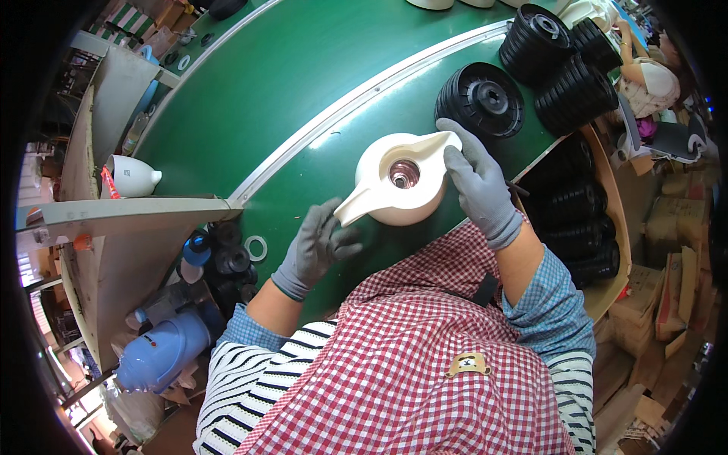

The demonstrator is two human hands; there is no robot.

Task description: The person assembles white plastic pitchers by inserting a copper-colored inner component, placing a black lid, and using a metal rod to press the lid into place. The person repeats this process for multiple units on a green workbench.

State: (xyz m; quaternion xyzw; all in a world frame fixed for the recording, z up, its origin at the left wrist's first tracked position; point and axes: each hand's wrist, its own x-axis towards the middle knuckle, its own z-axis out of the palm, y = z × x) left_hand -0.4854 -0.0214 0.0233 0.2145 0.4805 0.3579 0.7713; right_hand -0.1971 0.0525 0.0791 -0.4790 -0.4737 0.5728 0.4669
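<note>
A cream-white vacuum jug body (371, 171) is in front of me over the green bench, its round opening facing up. Through the opening shows a shiny, copper-toned liner (403, 174). My right hand (483, 182), in a grey glove, pinches the pointed part sticking out at the jug's upper right, thumb on the near side and fingers behind. At the opposite, lower-left projection is my left hand (312, 246), also gloved. Its fingers are spread, close beside the tip; whether they touch it I cannot tell.
Beyond the jug lies a stack of black ribbed discs (479, 100), with more black stacks (537, 38) farther right. A metal rail (364, 102) crosses the green surface. A bin of black parts (618, 277) stands right; a white ring (256, 248) and blue jug (163, 350) are left.
</note>
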